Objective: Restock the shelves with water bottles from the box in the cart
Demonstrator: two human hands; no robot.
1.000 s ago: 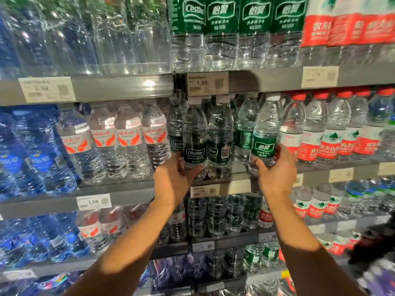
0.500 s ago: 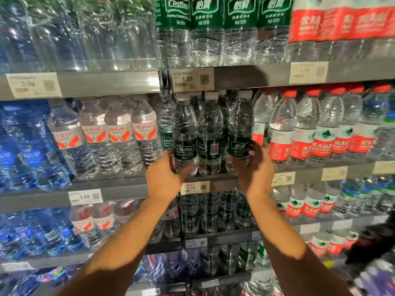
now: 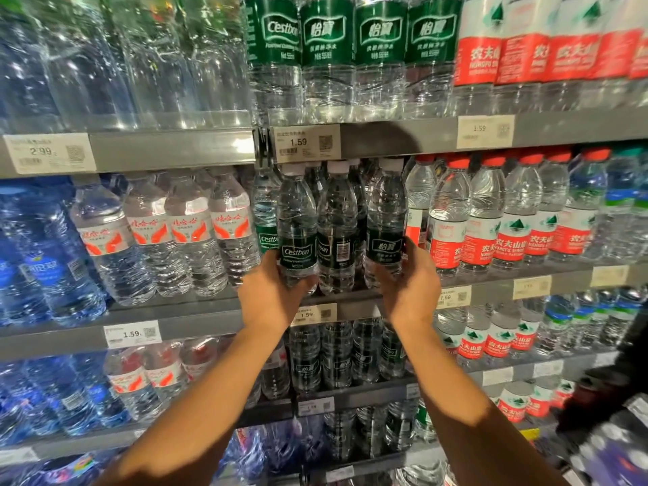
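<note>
The left hand (image 3: 271, 298) had its grip clamped on the lower body of a green-labelled Cestbon bottle (image 3: 297, 228), fingers curled round its left side and thumb across the front below the label. The right hand (image 3: 410, 292) gripped the foot of a second green-labelled bottle (image 3: 385, 224), fingers wrapped behind it on the right. Both bottles stood upright on the middle shelf (image 3: 354, 305), at its front edge.

Taking the Cestbon bottle as landmark: just to its right, between the two held bottles, stood a third green-labelled bottle (image 3: 337, 228) showing its barcode, touching or nearly touching both. Directly above the landmark hung a price tag reading 1.59 (image 3: 308, 142) on the upper shelf rail. Below it, another 1.59 tag (image 3: 313, 313) sat on the middle shelf's edge between the two wrists. To the landmark's left ran a row of bottles with red-and-white labels (image 3: 189, 229), and further left blue-tinted bottles (image 3: 42, 254). Well to its right, past the right hand, stood red-capped bottles with red labels (image 3: 484, 219). High above, larger green-labelled bottles (image 3: 328, 50) filled the upper shelf.
</note>
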